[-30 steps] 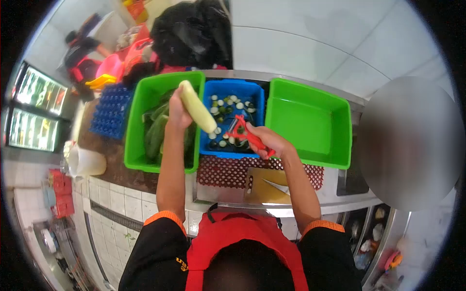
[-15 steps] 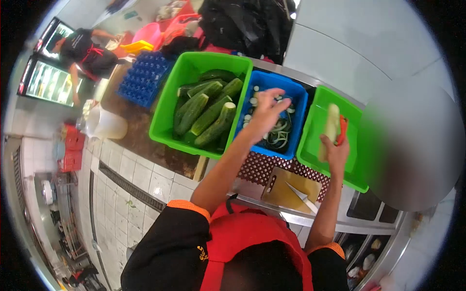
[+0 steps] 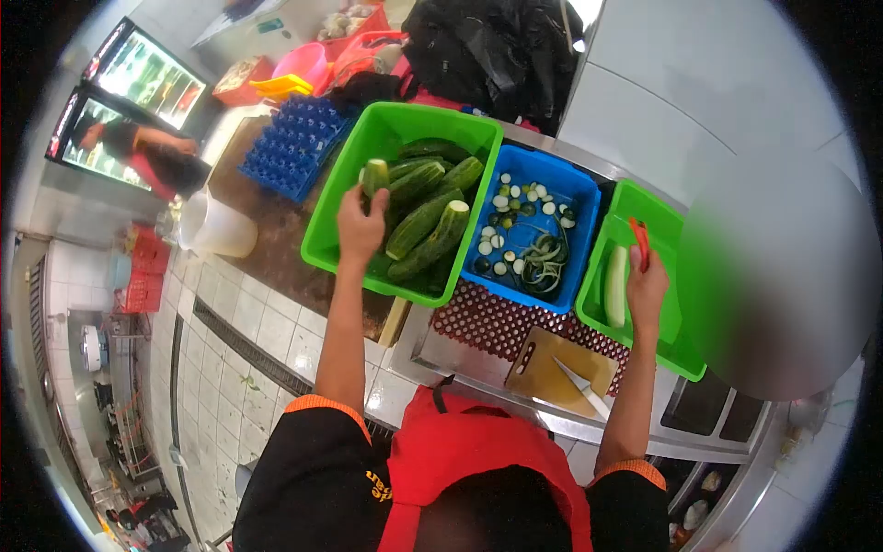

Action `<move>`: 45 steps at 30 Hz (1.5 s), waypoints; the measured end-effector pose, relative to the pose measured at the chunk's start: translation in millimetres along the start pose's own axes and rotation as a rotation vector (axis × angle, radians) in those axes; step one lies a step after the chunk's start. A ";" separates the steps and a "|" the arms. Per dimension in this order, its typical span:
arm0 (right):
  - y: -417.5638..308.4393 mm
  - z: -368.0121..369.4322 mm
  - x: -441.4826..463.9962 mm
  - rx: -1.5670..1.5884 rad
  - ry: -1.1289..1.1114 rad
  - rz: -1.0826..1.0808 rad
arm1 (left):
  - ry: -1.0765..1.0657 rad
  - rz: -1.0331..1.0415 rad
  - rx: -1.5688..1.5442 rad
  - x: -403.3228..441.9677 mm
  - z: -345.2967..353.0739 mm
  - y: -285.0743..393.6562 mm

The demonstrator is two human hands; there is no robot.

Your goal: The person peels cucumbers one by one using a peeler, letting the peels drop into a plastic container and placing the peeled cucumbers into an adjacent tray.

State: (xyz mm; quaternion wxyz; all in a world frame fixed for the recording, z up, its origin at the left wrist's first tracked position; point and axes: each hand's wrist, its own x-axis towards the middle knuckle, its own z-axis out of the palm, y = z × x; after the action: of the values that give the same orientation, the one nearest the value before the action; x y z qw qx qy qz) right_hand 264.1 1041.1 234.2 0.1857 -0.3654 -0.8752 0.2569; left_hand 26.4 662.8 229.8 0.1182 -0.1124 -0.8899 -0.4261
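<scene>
My left hand (image 3: 361,224) is closed round a dark green cucumber (image 3: 375,175) at the left side of the left green bin (image 3: 322,230), where several more unpeeled cucumbers (image 3: 418,224) lie. My right hand (image 3: 647,285) grips a red peeler (image 3: 640,241) over the right green bin (image 3: 696,370). Beside that hand a pale peeled cucumber (image 3: 615,285) lies in the same bin. Between the two green bins is a blue bin (image 3: 589,207) holding round cut ends and curled peel strips (image 3: 544,267).
A cutting board (image 3: 543,373) with a white-handled knife (image 3: 581,384) lies on a perforated red mat (image 3: 478,322) nearest me. Blue egg trays (image 3: 294,147) and a white pitcher (image 3: 216,227) are at the left. Another person (image 3: 156,156) stands by lit fridges.
My left hand has moved from above the blue bin to the left green bin and taken hold of a cucumber. The peeled cucumber has left my right hand, which keeps the peeler.
</scene>
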 end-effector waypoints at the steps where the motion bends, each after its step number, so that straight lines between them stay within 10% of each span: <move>1: -24.5 -8.4 -4.6 0.109 -0.051 -0.012 | -0.009 0.003 -0.005 5.7 -3.0 6.7; 7: -136.7 4.4 -31.7 0.601 -0.029 -0.397 | -0.415 -0.416 -1.498 3.6 0.6 108.9; 11: -190.6 -5.8 -33.9 0.461 0.008 -0.508 | -0.648 -0.406 -1.438 -14.8 42.4 122.7; 24: -188.1 19.0 -15.4 0.335 0.033 -0.583 | -0.444 -0.231 -1.013 -12.2 94.9 104.9; 32: -135.4 67.7 -67.0 0.513 -0.249 -0.496 | -0.057 -0.830 -1.461 48.2 114.0 77.3; 45: -175.7 37.6 26.1 0.466 0.015 -0.588 | -0.648 -0.555 -1.115 9.2 89.0 126.5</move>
State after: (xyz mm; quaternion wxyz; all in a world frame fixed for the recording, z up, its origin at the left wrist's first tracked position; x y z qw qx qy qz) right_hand 131.8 942.8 310.5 0.3362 -0.0482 -0.8595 0.3819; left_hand 45.5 810.9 271.0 -0.3411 -0.0463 -0.5249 -0.7784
